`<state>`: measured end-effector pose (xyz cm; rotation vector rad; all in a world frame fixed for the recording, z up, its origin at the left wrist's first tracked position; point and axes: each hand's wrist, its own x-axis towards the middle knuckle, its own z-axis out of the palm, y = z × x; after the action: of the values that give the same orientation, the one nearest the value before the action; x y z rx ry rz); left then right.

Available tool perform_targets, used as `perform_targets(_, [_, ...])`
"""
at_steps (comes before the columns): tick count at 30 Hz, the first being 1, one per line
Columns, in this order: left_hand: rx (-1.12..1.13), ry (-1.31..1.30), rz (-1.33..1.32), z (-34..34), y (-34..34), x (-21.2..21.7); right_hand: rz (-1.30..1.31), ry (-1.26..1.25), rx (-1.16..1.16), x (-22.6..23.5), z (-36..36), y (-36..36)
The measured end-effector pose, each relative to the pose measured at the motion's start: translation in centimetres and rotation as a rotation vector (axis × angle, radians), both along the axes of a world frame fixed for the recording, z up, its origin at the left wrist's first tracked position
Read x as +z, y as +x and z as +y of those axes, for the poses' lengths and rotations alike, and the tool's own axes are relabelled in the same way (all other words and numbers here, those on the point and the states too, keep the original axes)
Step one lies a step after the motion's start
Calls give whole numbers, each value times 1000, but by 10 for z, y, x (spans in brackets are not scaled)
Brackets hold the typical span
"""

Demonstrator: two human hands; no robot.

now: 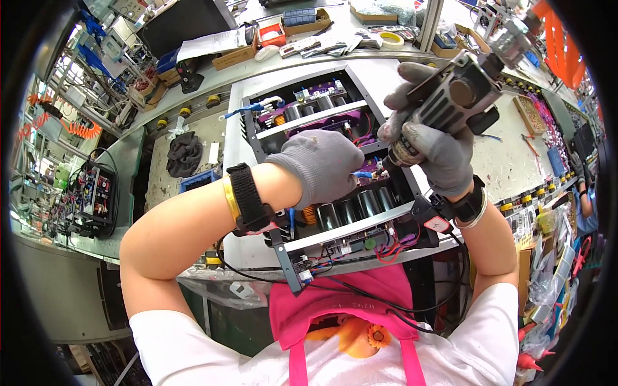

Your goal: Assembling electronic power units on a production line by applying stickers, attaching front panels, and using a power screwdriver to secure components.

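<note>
My right hand [441, 151], in a grey glove, is wrapped round a pneumatic screwdriver [450, 96]. The driver's tip points down into an open electronics chassis [344, 230]. Beside that tip, my gloved left hand [322, 164] is closed, with a blue-sleeved wire end [364, 174] at its fingertips. The palm hides part of the chassis. Black cylindrical capacitors [369, 202] stand in a row below the left hand. Purple circuit boards [318, 93] fill the far section, and white wires with blue sleeves [261, 106] stick out at its left.
A black crumpled cloth [183, 156] and a blue tray [199, 180] lie to the left. Another electronics unit [96, 199] stands farther left. At the back are a monitor [187, 26] and a tape roll [391, 40]. Black cables [360, 289] hang across my apron. Another person's arm [586, 202] shows far right.
</note>
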<state>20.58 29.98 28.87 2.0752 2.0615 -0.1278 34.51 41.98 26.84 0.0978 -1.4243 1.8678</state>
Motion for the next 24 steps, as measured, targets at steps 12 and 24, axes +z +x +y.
perform_targets(12, [320, -48, -155, 12, 1, -9, -207, 74, -100, 4, -11, -13])
perform_targets(24, [41, -82, 200, 24, 0, -37, -216, 123, -103, -3, -15, -21])
